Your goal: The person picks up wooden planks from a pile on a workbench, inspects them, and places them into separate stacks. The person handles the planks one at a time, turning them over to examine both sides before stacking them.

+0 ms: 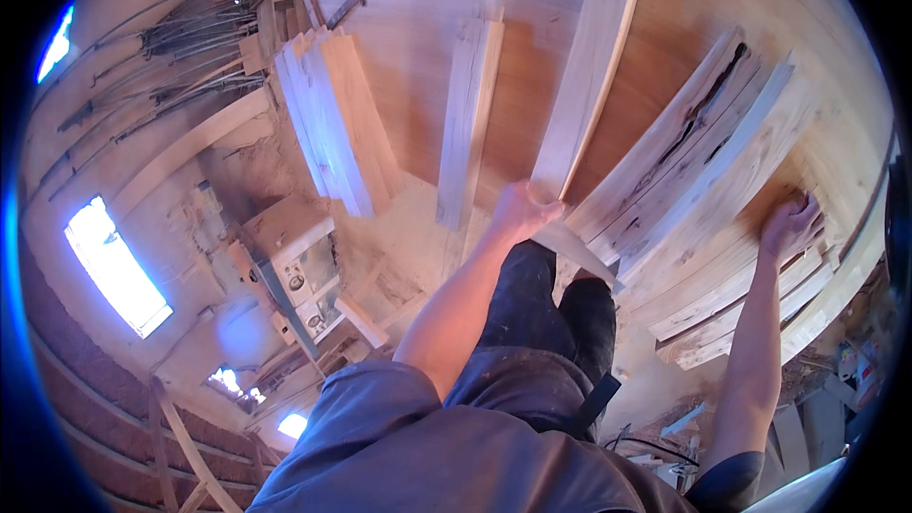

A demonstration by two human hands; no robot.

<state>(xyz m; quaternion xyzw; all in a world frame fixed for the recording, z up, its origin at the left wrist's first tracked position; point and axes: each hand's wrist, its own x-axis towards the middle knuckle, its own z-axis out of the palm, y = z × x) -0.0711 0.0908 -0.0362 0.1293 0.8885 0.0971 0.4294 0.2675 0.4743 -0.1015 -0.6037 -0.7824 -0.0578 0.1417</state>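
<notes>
Centrally, one long, pale, straight-edged plank [591,66] extends across the brown surface [530,76], away from the left hand [528,213] clamped on its near end; right hand [790,228] near pale boards [717,309], grip unclear.

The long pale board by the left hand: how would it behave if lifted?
The long pale board looks straight and solid, so probably stiff. Its flat face makes rolling unlikely. Lifted only from the end near the left hand, its length might make it feel heavy.
</notes>
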